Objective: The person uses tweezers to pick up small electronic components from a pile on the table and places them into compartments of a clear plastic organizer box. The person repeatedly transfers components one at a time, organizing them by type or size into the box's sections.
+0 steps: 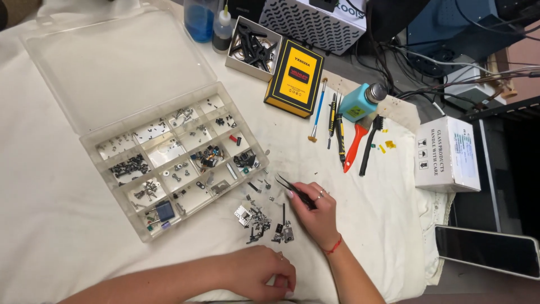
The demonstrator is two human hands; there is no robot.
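My right hand (316, 213) grips black tweezers (293, 189), their tips pointing up-left over a scatter of tiny screws and metal parts (261, 217) on the white cloth. My left hand (260, 275) rests on the cloth near the front edge, fingers curled in with the fingertips pinched; I cannot tell if it holds anything. A clear plastic compartment box (169, 163) with its lid open lies to the left of the loose parts. Its cells hold small screws, brackets and dark components.
A yellow and black box (295, 77), brushes and screwdrivers (336, 121), a teal dispenser bottle (360, 101), a small white box of black parts (253, 48), a white carton (446, 153) and a phone (487, 250) at right. Cables lie at the back right.
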